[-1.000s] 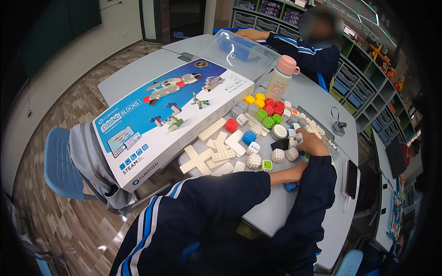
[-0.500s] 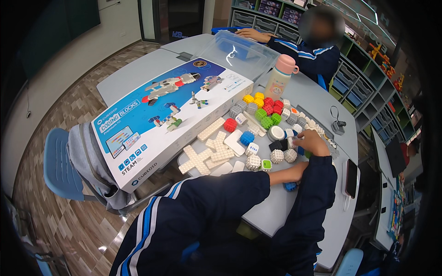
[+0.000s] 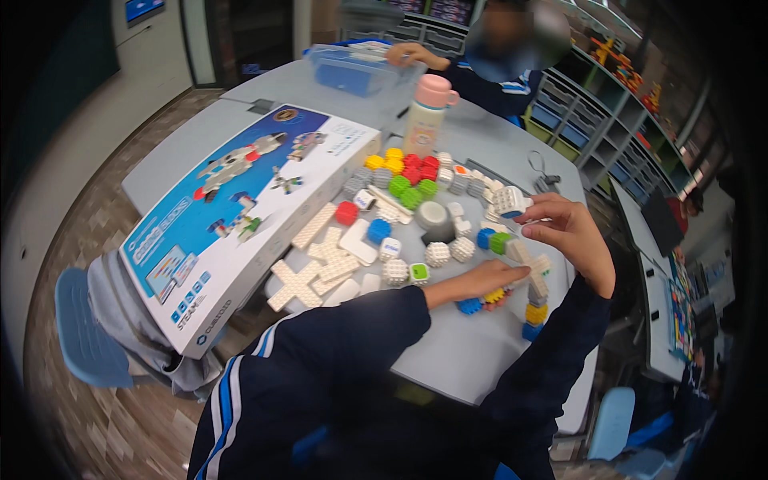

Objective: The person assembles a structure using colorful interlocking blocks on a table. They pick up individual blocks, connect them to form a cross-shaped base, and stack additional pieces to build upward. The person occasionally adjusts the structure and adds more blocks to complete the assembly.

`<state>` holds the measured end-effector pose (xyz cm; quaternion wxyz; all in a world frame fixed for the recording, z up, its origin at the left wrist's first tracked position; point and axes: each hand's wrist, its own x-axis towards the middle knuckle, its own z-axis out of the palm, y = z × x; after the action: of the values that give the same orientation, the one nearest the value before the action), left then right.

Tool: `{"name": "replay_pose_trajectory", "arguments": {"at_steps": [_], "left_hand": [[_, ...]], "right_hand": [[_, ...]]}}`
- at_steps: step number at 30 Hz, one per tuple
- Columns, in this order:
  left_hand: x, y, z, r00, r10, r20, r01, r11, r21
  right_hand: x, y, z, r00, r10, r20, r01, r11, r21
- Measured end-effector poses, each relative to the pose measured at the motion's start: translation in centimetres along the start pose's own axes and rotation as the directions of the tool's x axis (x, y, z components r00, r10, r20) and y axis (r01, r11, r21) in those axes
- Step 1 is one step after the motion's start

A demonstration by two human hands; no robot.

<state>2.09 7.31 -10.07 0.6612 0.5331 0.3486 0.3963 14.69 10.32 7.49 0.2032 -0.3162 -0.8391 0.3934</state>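
Evidently the work is at the stage of handling one loose block beside a part-made build. The right hand (image 3: 572, 232) is raised over the right part of the surface (image 3: 448, 364), its thumb and fingers pinching a white block (image 3: 509, 202) by its right side. That block is clear of the surface, above and a little left of the build (image 3: 538, 284). The left hand (image 3: 484, 282) is low, its fingers wrapped about the build's near left part, with a yellow block (image 3: 495, 295) and a blue block (image 3: 470, 306) showing beneath the palm. Some fingers are hidden there, so I cannot tell exactly which pieces they grasp.

The build looks like studded blocks and pale beams joined together: a green block (image 3: 498, 243) at the far end, a short yellow and blue stack (image 3: 534, 320) at the near right. Whether every piece is attached cannot be told.

I judge that the left hand is steadying the build while the right has the white block up for a look or a turn. If the block is to be fitted, the move calls for lining up its studded face with a free face of the build and pressing while the left hand braces. If it is to be put aside, the loose blocks (image 3: 462, 249) left of the build lie close, with the box (image 3: 240, 208) well off to the left
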Motion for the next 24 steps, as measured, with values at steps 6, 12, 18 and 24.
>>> {"name": "replay_pose_trajectory", "arguments": {"at_steps": [6, 12, 18, 24], "left_hand": [[-0.1, 0.3, 0.0, 0.998, -0.07, -0.003, 0.07, 0.998, -0.007], [-0.4, 0.6, 0.0, 0.997, -0.073, 0.021, 0.072, 0.996, 0.06], [-0.8, 1.1, 0.3, 0.993, -0.116, 0.007, 0.116, 0.992, 0.052], [-0.8, 1.0, 0.2, 0.995, -0.096, 0.013, 0.096, 0.994, 0.055]], "right_hand": [[-5.7, 1.5, -2.9, 0.993, -0.112, 0.033, 0.103, 0.973, 0.208], [-6.9, 4.3, -4.6, 0.99, -0.063, -0.123, 0.113, 0.883, 0.455], [-6.5, 5.7, -5.2, 0.984, -0.162, -0.068, 0.166, 0.728, 0.665], [-6.7, 4.8, -5.0, 0.976, -0.218, 0.006, 0.136, 0.628, 0.767]]}}
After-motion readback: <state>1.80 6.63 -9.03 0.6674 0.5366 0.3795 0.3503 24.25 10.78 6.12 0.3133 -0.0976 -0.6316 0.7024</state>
